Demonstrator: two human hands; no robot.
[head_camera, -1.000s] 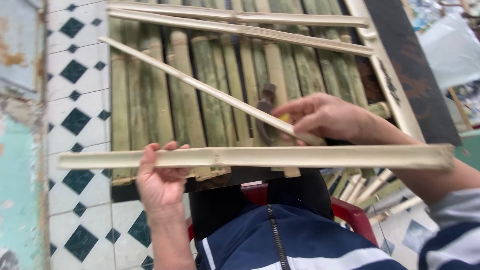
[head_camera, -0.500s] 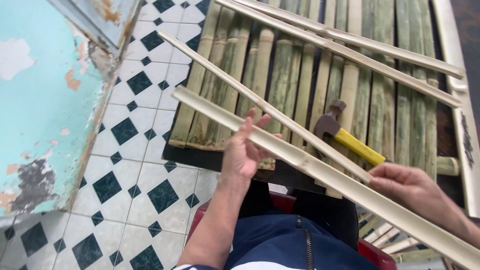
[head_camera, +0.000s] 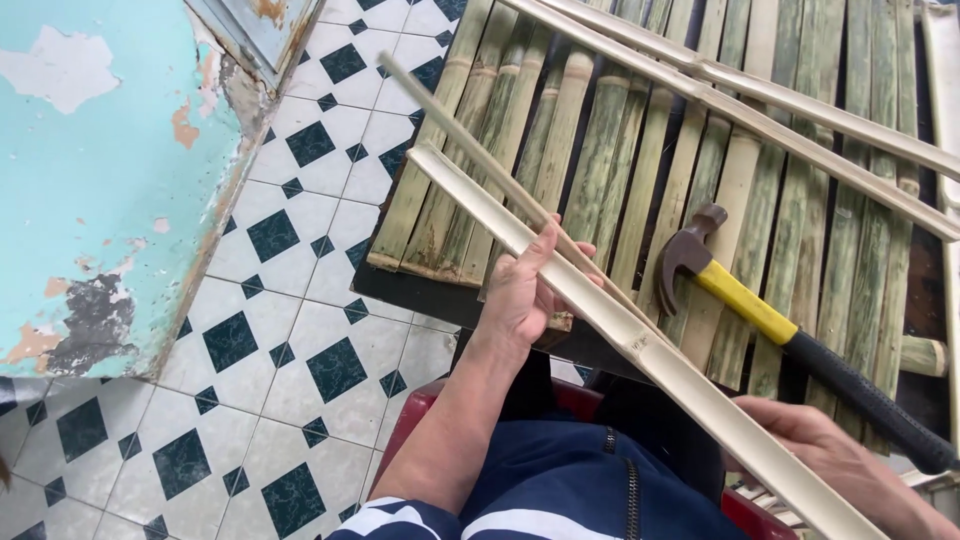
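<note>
- Bamboo strip (head_camera: 620, 335), pale and long, runs diagonally across the head view; left hand (head_camera: 525, 290) cups it from below, fingers partly curled.
- Right hand (head_camera: 840, 465) supports its lower end; grip cannot be told.
- Hammer (head_camera: 760, 315), yellow and black handle, lies on the green bamboo slat panel (head_camera: 620, 130) just beyond the strip.
- Thinner strip (head_camera: 470, 150) runs alongside.

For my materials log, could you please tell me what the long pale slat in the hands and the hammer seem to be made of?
The slat, held by the left hand and right hand, looks like split bamboo: pale, matte, with node ridges. The hammer seems to have a dull, brownish steel head, and its yellow-and-black handle is probably rubber or plastic coated.
</note>
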